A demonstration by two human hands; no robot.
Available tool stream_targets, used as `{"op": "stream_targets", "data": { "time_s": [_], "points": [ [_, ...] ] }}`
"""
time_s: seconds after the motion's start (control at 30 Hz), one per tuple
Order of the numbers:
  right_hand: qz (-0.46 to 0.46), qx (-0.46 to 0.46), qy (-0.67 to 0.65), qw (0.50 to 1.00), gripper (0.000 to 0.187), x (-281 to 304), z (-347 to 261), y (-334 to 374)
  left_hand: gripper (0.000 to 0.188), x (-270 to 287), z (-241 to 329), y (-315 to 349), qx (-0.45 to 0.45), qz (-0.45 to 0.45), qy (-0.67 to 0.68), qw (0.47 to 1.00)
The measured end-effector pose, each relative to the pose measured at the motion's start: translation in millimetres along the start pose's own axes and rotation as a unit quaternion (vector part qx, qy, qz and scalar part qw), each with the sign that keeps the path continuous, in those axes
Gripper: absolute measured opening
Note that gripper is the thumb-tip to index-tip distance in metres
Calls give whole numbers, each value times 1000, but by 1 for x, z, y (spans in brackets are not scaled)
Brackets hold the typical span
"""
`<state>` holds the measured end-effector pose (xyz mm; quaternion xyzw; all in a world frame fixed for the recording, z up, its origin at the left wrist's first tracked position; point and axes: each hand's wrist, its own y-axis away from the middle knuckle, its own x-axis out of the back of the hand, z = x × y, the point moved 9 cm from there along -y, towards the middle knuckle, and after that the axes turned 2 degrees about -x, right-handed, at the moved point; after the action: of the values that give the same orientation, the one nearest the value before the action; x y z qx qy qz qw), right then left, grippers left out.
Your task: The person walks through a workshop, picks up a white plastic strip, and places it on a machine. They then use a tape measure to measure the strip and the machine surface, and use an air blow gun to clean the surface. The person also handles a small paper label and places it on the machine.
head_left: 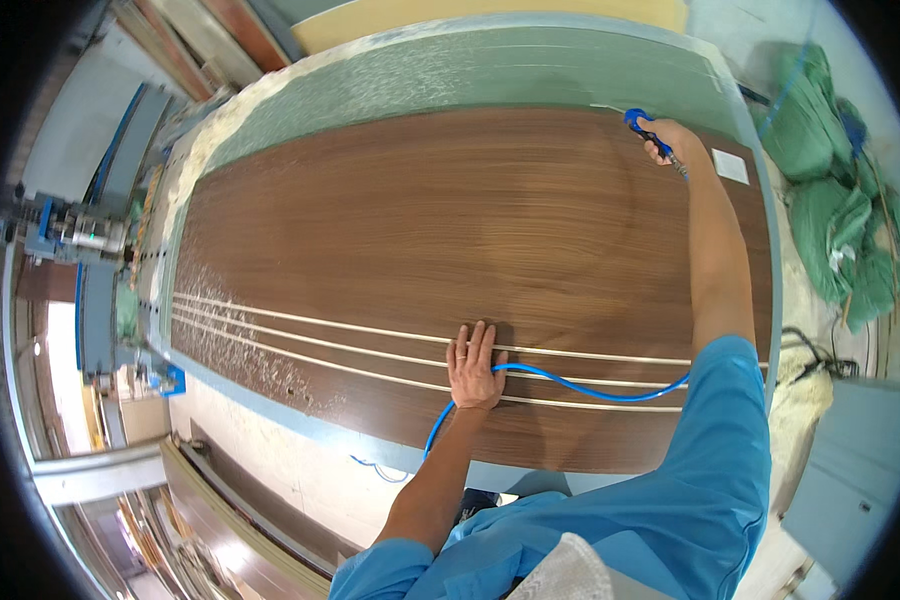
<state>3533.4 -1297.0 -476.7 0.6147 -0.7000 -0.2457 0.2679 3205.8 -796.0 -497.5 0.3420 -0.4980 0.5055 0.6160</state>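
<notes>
A large brown wood-grain panel [400, 200] lies flat on a green-topped table, with several pale grooves running lengthwise near its close edge. My left hand [475, 368] rests on the panel over these grooves, fingers stretched out. A blue air hose [590, 393] passes at this hand and runs right toward my right arm; whether the palm presses on it is hidden. At the far right edge of the panel, my right hand [670, 143] is wrapped round a blue air blow gun [638, 121], its thin nozzle pointing left. Pale shavings [240, 325] are scattered over the panel's left end.
The green tabletop [530, 70] shows beyond the panel, dusted with chips at its far left. A white square label [730, 166] lies at the panel's right end. Green sacks [820, 190] stand on the right, a grey cabinet [855, 480] at lower right, machinery [90, 235] at left.
</notes>
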Motion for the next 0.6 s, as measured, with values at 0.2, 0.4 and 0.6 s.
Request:
{"op": "stream_targets", "data": {
  "time_s": [0.2,0.4,0.6],
  "points": [
    [-119,39,21,992,37,-173,-44,-50,59,0,-6,0,8,-1,18,1000],
    [-76,128,-86,985,43,-296,-57,-97,60,2,-6,0,15,-1,21,1000],
    [280,-70,-434,854,13,-245,11,-119,58,-2,-5,0,4,-4,-6,1000]
  ]
}}
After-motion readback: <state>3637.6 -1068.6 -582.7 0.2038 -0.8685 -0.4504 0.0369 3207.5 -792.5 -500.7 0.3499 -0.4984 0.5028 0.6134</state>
